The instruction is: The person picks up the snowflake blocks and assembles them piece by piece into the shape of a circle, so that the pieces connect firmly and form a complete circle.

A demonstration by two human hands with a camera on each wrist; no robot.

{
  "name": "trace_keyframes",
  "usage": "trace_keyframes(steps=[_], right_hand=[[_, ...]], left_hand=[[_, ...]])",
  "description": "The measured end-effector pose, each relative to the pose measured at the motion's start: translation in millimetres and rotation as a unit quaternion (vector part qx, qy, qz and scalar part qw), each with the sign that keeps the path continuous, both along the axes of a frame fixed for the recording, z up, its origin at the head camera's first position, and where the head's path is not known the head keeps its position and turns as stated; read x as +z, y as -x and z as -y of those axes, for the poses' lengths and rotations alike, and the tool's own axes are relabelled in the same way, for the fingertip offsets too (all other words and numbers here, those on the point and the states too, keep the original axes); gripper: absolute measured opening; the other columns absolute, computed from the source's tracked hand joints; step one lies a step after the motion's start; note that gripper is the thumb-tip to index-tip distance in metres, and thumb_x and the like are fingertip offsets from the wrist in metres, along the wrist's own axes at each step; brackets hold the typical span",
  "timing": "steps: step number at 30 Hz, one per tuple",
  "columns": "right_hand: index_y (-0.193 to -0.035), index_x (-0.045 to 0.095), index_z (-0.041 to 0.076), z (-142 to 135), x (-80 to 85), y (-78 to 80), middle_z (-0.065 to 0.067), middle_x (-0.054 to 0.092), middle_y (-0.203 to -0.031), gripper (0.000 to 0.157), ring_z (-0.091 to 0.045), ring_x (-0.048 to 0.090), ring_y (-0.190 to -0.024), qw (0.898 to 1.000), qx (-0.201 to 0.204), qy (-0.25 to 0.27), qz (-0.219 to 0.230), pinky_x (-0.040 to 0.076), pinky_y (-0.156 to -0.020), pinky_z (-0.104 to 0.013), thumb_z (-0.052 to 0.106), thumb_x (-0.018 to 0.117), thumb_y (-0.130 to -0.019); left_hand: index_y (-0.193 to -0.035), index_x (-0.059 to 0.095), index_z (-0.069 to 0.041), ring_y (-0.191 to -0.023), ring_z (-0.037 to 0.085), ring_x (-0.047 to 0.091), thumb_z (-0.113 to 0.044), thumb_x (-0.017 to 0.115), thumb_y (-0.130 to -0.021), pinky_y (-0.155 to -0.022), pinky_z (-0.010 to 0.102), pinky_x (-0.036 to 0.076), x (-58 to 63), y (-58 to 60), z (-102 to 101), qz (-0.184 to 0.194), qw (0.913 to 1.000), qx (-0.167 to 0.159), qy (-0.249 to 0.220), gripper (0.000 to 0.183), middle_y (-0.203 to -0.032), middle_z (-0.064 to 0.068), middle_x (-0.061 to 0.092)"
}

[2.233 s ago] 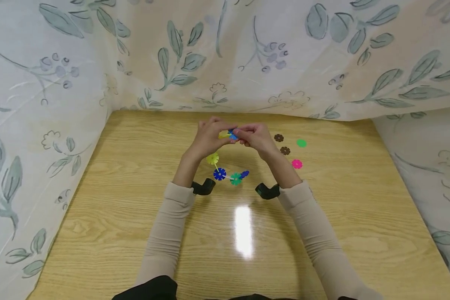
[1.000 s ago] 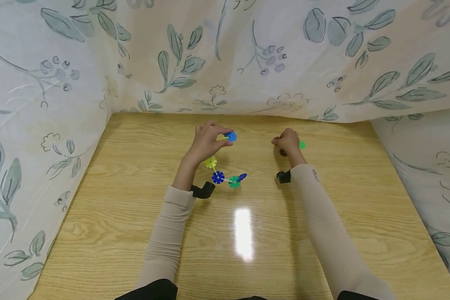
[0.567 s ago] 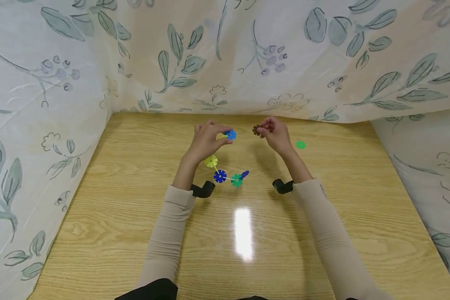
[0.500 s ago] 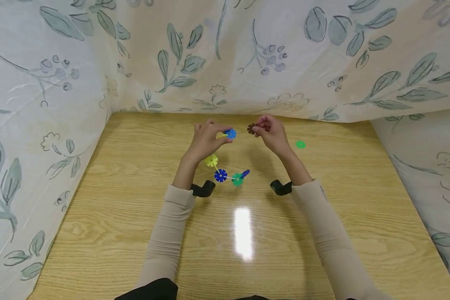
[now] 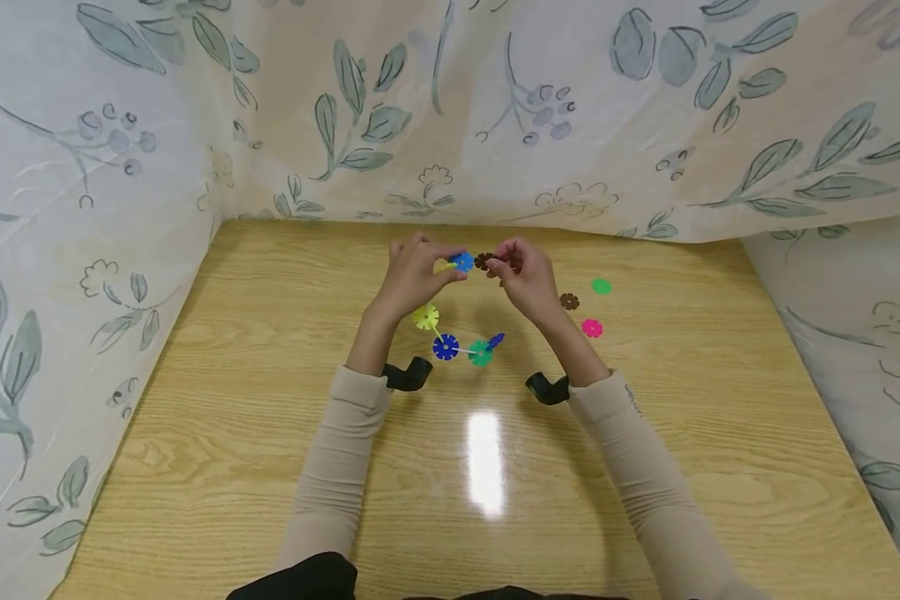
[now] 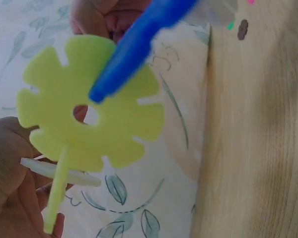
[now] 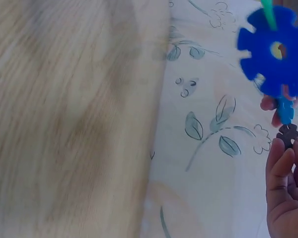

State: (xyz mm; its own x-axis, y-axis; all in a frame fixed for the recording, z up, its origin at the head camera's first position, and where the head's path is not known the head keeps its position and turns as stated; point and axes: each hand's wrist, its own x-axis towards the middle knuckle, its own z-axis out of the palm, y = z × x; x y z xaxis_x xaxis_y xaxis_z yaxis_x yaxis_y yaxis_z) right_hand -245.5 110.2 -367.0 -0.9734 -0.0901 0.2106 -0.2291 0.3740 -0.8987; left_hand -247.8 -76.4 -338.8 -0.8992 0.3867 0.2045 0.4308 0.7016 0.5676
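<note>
In the head view my left hand (image 5: 411,273) pinches the upper end of a chain of notched plastic interlocking discs, near a light blue disc (image 5: 462,262). Below it hang a yellow disc (image 5: 425,317), a dark blue disc (image 5: 446,347), a green disc (image 5: 481,353) and a tilted blue disc (image 5: 497,340); pale pieces between some of them appear edge-on. My right hand (image 5: 528,279) pinches a brown disc (image 5: 483,262) by its edge, close beside the light blue one. In the right wrist view the brown disc (image 7: 288,133) sits just under the light blue disc (image 7: 285,110); whether their slots engage is unclear.
Right of my right hand, another brown disc (image 5: 569,301), a green disc (image 5: 602,287) and a pink disc (image 5: 592,328) lie on the wooden table (image 5: 720,417). A leaf-patterned cloth (image 5: 450,167) borders its back and sides. Black wrist mounts (image 5: 408,374) stick out by both wrists.
My right hand let go near the light blue disc, reached right, picked up a brown disc and brought it left to the light blue disc. My left hand has stayed nearly in place.
</note>
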Motion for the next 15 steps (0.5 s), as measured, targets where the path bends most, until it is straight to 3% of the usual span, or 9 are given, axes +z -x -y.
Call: trace_keyframes(steps=[8, 15], right_hand=[[-0.094, 0.054, -0.004, 4.7, -3.9, -2.1, -0.019, 0.063, -0.085, 0.015, -0.002, 0.059, -0.067, 0.999, 0.006, 0.029, -0.019, 0.049, -0.060, -0.018, 0.008, 0.060, -0.088], [-0.089, 0.061, -0.006, 10.9, -4.0, -3.6, -0.020, 0.066, -0.086, 0.013, -0.018, 0.067, -0.074, 0.999, -0.018, 0.027, -0.031, 0.052, -0.066, -0.019, 0.006, 0.064, -0.085]], left_hand=[[-0.119, 0.064, -0.016, -0.101, 0.017, 0.045, -0.033, 0.067, -0.083, -0.087, 0.041, 0.020, -0.9, 1.5, -0.4, 0.003, 1.0000, -0.001, 0.001, 0.039, -0.105, 0.001, 0.068], [-0.118, 0.064, -0.013, -0.100, 0.019, 0.045, -0.031, 0.066, -0.084, -0.088, 0.041, 0.020, -2.5, -1.3, -0.8, -0.005, 1.0000, 0.006, 0.004, 0.039, -0.104, 0.002, 0.068]])
